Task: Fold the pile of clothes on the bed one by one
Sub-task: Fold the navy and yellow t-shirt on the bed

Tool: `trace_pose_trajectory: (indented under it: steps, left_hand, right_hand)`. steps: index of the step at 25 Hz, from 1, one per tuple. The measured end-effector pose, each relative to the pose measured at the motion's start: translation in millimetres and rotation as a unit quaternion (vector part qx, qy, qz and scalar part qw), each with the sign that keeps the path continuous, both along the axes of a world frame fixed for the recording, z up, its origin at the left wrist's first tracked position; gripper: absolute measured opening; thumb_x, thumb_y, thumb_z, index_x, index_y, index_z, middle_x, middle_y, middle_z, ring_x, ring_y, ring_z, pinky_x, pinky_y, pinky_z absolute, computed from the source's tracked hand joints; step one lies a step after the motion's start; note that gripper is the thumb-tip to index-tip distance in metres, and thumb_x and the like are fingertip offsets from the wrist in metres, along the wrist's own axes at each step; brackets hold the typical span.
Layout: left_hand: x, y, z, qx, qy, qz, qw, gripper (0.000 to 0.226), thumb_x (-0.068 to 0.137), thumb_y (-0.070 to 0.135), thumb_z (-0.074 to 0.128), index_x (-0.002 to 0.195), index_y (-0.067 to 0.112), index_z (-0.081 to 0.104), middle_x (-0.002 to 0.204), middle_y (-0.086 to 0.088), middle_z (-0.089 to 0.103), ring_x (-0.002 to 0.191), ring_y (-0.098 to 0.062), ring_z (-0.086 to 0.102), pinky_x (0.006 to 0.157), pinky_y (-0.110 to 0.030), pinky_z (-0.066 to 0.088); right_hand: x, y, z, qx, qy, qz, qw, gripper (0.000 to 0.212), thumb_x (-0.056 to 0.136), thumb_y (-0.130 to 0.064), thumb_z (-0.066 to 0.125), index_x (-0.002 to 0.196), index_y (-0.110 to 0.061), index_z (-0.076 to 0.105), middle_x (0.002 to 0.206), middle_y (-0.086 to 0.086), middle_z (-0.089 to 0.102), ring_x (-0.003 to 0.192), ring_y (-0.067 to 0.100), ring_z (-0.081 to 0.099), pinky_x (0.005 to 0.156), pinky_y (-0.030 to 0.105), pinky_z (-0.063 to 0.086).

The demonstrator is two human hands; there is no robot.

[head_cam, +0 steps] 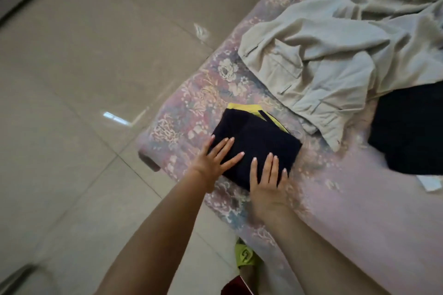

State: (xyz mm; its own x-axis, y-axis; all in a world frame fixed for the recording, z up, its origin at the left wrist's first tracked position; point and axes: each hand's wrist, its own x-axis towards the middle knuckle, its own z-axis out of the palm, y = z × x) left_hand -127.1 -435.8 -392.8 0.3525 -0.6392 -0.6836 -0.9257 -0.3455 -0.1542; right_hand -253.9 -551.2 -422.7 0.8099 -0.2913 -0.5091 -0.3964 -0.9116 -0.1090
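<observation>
Folded garment: dark navy, with a yellow band showing along its far edge. Folded into a compact rectangle. Lies on the bed near the bed's corner. Landmark for all entries below.

Left hand: flat on the near left part of the folded garment, fingers straight and spread, palm down. Presses the cloth; grips nothing.

Right hand: flat on the near right edge of the folded garment, fingers straight and slightly apart, heel of the palm on the bedcover. Presses; grips nothing.

Bed: covered with a pinkish floral cover; carries the folded garment and the unfolded clothes.

Beige garment: crumpled and unfolded, with a flapped pocket visible. Beyond the folded garment and to its right, its lower hem just beside the yellow band.

Black garment: unfolded, to the right of the folded garment and apart from it, partly under the beige garment's edge.

White scrap: on the bed, well to the right of the folded garment, just below the black garment. Kind cannot be told.

Floor: glossy beige tiles, left of the folded garment.

Yellow-green slipper: on the floor, nearer the person than the folded garment.
</observation>
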Motion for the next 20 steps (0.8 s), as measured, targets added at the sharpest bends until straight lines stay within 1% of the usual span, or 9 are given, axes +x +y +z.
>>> trace_pose_trajectory:
  steps: [3, 5, 7, 10, 14, 15, 17, 18, 20]
  left_hand:
    - [-3, 2, -14, -0.09, 0.028, -0.014, 0.995, 0.111, 0.082, 0.067, 0.049, 0.144, 0.018, -0.029, 0.153, -0.016, -0.03, 0.143, -0.029, -0.025, 0.113, -0.049, -0.017]
    - [4, -9, -17, -0.103, 0.039, -0.017, 0.994, 0.117, 0.079, 0.071, 0.051, 0.142, 0.02, -0.033, 0.152, -0.014, -0.032, 0.142, -0.029, -0.026, 0.113, -0.05, -0.016]
    - [8, -26, -23, -0.063, 0.063, 0.008, 0.996, 0.12, 0.076, 0.072, 0.055, 0.141, 0.026, -0.034, 0.152, -0.011, -0.035, 0.142, -0.027, -0.027, 0.114, -0.053, -0.013]
    - [13, -40, -33, -0.036, 0.126, 0.081, 0.988, 0.12, 0.073, 0.073, 0.059, 0.143, 0.033, -0.03, 0.152, -0.004, -0.036, 0.142, -0.023, -0.028, 0.114, -0.055, -0.012]
    - [16, -57, -8, 0.068, 0.127, 0.101, 0.984, 0.115, 0.078, 0.061, 0.064, 0.146, 0.032, -0.025, 0.153, -0.004, -0.033, 0.144, -0.025, -0.021, 0.113, -0.059, 0.0]
    - [11, -65, 3, 0.091, 0.117, 0.113, 0.983, 0.11, 0.083, 0.055, 0.063, 0.148, 0.028, -0.021, 0.156, -0.008, -0.026, 0.146, -0.028, -0.013, 0.114, -0.059, 0.006]
    - [-6, -85, 28, 0.084, 0.141, 0.143, 0.976, 0.083, 0.092, 0.042, 0.056, 0.153, 0.017, 0.004, 0.158, -0.015, 0.009, 0.143, -0.033, 0.019, 0.112, -0.051, 0.024]
    - [-16, -96, 40, 0.059, 0.178, 0.161, 0.969, 0.065, 0.094, 0.036, 0.052, 0.148, 0.015, 0.023, 0.151, -0.013, 0.029, 0.134, -0.031, 0.037, 0.107, -0.044, 0.034]
    - [-38, -125, 62, 0.005, 0.247, 0.186, 0.951, 0.029, 0.097, 0.03, 0.046, 0.124, 0.019, 0.05, 0.136, -0.009, 0.049, 0.107, -0.022, 0.054, 0.088, -0.033, 0.044]
  right_hand:
    - [5, -7, 5, 0.003, -0.028, -0.018, 0.999, 0.123, 0.062, -0.064, 0.065, 0.147, -0.004, 0.0, 0.153, 0.032, 0.004, 0.142, 0.041, -0.001, 0.11, 0.052, -0.016]
    - [6, -27, 10, -0.019, -0.004, -0.003, 1.0, 0.132, 0.067, -0.069, 0.065, 0.145, -0.005, -0.021, 0.151, 0.024, -0.022, 0.14, 0.034, -0.026, 0.111, 0.048, -0.018]
    - [8, -44, 11, 0.022, 0.087, -0.003, 0.996, 0.125, 0.078, -0.069, 0.056, 0.135, -0.009, -0.038, 0.142, 0.018, -0.043, 0.131, 0.028, -0.041, 0.115, 0.045, -0.015]
    - [23, -58, 9, 0.073, 0.147, 0.014, 0.986, 0.119, 0.08, -0.063, 0.058, 0.143, -0.013, -0.03, 0.149, 0.016, -0.037, 0.139, 0.029, -0.032, 0.118, 0.041, -0.007]
    - [41, -70, 34, 0.068, 0.207, 0.07, 0.974, 0.103, 0.086, -0.055, 0.057, 0.151, -0.016, -0.013, 0.154, 0.016, -0.026, 0.144, 0.03, -0.019, 0.119, 0.041, -0.001]
    - [38, -75, 43, 0.079, 0.196, 0.073, 0.975, 0.092, 0.09, -0.05, 0.054, 0.152, -0.018, -0.005, 0.157, 0.014, -0.02, 0.146, 0.028, -0.014, 0.119, 0.041, 0.002]
    - [15, -90, 63, 0.122, 0.157, 0.038, 0.979, 0.067, 0.095, -0.04, 0.047, 0.151, -0.017, 0.018, 0.159, 0.012, 0.005, 0.146, 0.027, 0.01, 0.117, 0.038, 0.016]
    - [-3, -103, 71, 0.132, 0.145, 0.014, 0.981, 0.058, 0.096, -0.037, 0.046, 0.147, -0.015, 0.03, 0.155, 0.012, 0.021, 0.141, 0.029, 0.024, 0.113, 0.036, 0.024]
    - [-45, -137, 90, 0.141, 0.156, -0.024, 0.977, 0.05, 0.098, -0.034, 0.042, 0.142, -0.011, 0.038, 0.147, 0.015, 0.034, 0.133, 0.031, 0.035, 0.109, 0.035, 0.032]
